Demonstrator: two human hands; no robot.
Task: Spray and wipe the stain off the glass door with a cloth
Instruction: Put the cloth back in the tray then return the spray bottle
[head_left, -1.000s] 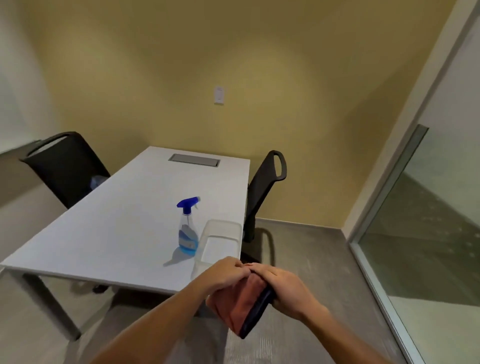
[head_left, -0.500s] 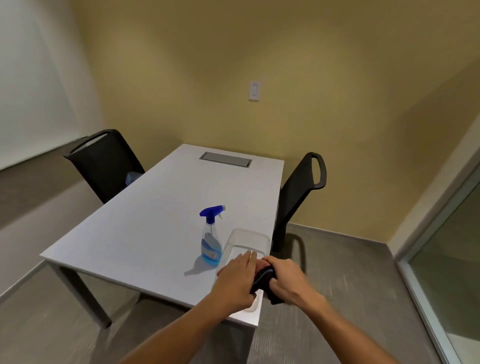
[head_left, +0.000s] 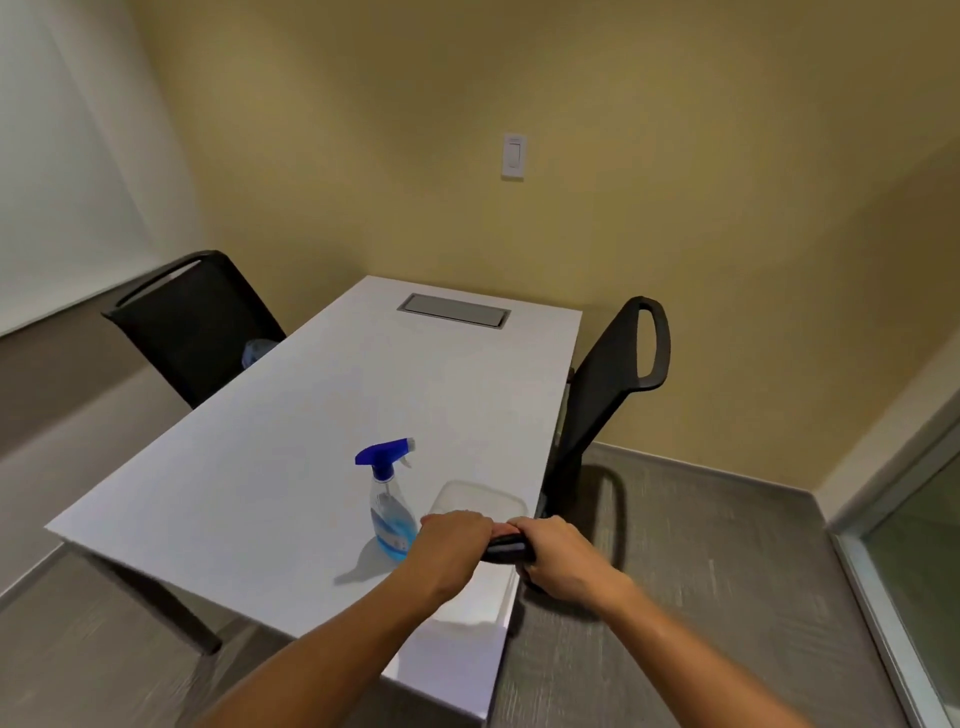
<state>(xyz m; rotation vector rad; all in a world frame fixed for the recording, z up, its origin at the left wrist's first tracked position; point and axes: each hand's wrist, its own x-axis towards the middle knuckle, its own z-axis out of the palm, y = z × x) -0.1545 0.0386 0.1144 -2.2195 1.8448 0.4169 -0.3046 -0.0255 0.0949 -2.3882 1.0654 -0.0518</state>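
Observation:
Both hands hold a folded cloth (head_left: 506, 545) over the near right corner of the white table (head_left: 291, 467); only its dark edge and a sliver of reddish fabric show between them. My left hand (head_left: 452, 545) grips its left end and my right hand (head_left: 558, 561) grips its right end. A spray bottle (head_left: 389, 504) with a blue trigger head and blue liquid stands upright just left of my left hand. A clear plastic tub (head_left: 480, 499) lies on the table, partly under the hands. The glass door (head_left: 919, 561) shows only as a strip at the right edge.
A black chair (head_left: 618, 384) stands at the table's right side, another black chair (head_left: 192, 322) at the left. A grey cable hatch (head_left: 454, 310) is set in the table's far end. Grey floor (head_left: 701, 571) lies between the table and the door.
The view has swung left from the glass door toward the table. Both hands carried the cloth forward over the tub, and the reddish cloth got bunched so mostly its dark edge shows.

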